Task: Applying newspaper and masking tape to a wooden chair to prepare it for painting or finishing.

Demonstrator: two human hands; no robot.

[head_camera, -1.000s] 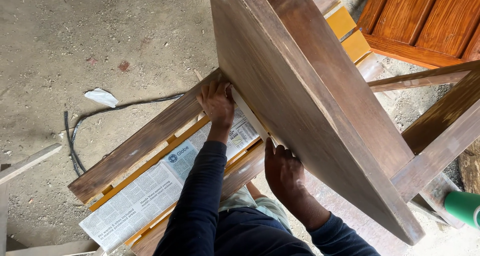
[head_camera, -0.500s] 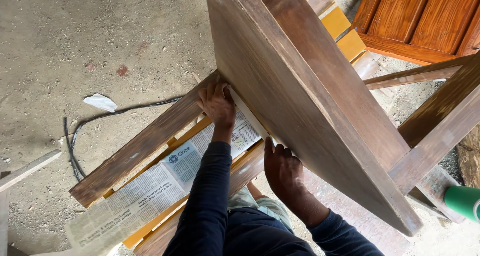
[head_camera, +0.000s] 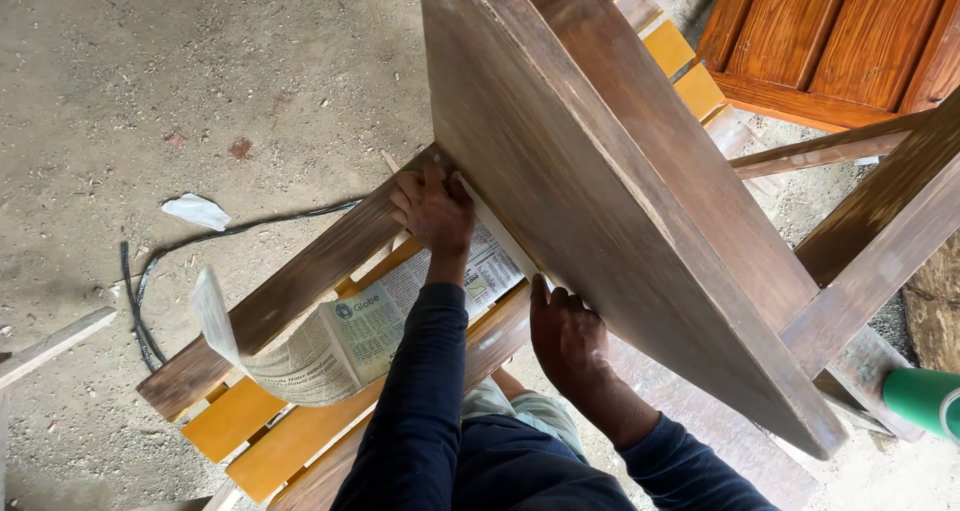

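While tilted up on edge over the slatted yellow frame (head_camera: 300,431), stained wooden table (head_camera: 620,201) braced from below: left hand (head_camera: 432,209) pressed flat, fingers spread, at the top's lower corner; right hand (head_camera: 567,333) cupped under the near edge. Newspaper sheet (head_camera: 345,341) spread beneath, one end curling upward. Right fingertips hidden behind the tabletop; table legs cropped at right.
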